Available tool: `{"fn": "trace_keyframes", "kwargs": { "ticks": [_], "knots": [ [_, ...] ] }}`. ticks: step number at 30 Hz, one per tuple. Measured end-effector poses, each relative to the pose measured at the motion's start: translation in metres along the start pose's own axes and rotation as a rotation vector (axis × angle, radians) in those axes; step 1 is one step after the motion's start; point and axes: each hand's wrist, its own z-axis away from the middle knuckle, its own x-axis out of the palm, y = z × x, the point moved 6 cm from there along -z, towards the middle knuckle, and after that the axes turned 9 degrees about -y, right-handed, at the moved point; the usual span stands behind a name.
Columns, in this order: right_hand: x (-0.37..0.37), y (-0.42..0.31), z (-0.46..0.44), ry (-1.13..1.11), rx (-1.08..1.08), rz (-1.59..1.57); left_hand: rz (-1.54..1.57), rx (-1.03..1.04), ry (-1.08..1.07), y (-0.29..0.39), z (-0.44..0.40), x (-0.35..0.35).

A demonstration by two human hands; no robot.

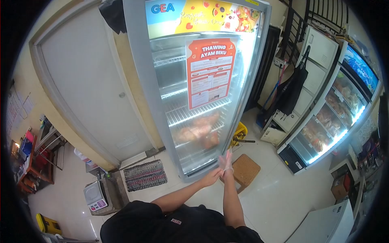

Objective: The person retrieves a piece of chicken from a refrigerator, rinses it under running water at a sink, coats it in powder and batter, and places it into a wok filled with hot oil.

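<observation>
My right hand [227, 167] wears a thin clear plastic glove whose loose fingertips point up. My left hand [212, 177] is bare and closed on the glove's cuff at the right wrist. Both hands are together in front of the lower edge of a tall glass-door fridge [178, 93]. Behind its closed door, bags of pinkish meat [198, 129] lie on a lower wire shelf. A red and white poster [210, 73] is stuck on the glass. How far the right fingers are spread is hard to see.
A woven stool [246, 172] stands just right of my hands, with a yellow bucket [240, 133] behind it. To the left are a woven mat [145, 175] and a scale [95, 196]. A second lit fridge [328, 113] and lockers [312, 73] stand at the right.
</observation>
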Motion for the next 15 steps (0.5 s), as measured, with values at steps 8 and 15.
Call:
{"fn": "trace_keyframes", "kwargs": {
  "ticks": [8,15],
  "knots": [
    [-0.058,0.03,-0.037,0.364,-0.015,0.629,-0.142,0.039,-0.033,0.009,0.017,0.004],
    [-0.1,0.07,-0.048,0.352,-0.113,0.278,-0.245,0.066,0.071,-0.012,0.026,0.005]
  ]
}}
